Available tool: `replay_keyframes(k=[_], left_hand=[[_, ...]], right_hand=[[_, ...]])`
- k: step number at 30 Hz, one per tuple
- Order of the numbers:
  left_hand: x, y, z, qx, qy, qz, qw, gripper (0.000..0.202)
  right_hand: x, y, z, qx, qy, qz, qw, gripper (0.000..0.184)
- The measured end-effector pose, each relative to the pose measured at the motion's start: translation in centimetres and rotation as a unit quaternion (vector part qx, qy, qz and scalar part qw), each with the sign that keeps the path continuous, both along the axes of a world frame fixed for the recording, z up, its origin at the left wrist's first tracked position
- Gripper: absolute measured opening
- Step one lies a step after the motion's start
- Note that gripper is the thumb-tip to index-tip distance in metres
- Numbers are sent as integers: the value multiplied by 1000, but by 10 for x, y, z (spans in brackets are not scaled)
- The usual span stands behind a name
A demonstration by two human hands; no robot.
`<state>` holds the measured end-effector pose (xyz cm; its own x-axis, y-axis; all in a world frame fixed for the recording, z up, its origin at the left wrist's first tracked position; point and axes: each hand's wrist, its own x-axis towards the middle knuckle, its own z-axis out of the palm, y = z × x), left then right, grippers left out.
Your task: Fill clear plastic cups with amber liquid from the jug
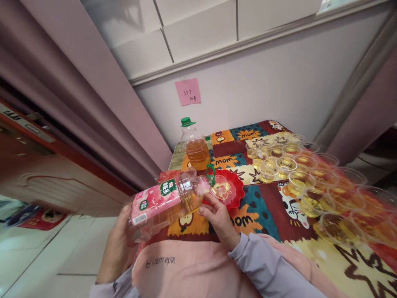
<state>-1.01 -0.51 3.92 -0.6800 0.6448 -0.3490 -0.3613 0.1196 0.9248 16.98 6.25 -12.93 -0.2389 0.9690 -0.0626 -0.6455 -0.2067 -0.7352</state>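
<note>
A clear plastic juice bottle [161, 200] with a pink and green label lies tilted across the front, its neck pointing right and a little up. Amber liquid has gathered toward its shoulder. My left hand [119, 238] is closed around the bottle's base. At the neck end, my right hand [218, 217] pinches the bottle from below with thumb and fingers. A green ring handle [211, 174] shows by the mouth. Just beyond it is a red scalloped plate [237, 194] with a clear plastic cup [219, 186] on it, partly hidden.
Several clear cups [287, 165] of yellow liquid stand in rows on the right of the patterned tablecloth [260, 207]. A second bottle [197, 151] with a green cap stands upright at the back. A pink note [188, 92] is on the wall; a wooden door [71, 182] is at left.
</note>
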Motion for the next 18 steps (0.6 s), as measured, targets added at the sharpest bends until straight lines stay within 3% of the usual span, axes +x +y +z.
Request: replay_keyframes(k=[4, 9, 18], left_hand=[[1, 0, 1, -9, 54, 0, 998, 25], [8, 1, 6, -9, 67, -6, 998, 18], [8, 1, 6, -20, 65, -6, 998, 22]], right_hand=[[0, 0, -1, 5, 2, -2, 1000, 77], [0, 0, -1, 4, -5, -1, 1000, 78], [1, 0, -1, 7, -5, 8, 1000, 78]])
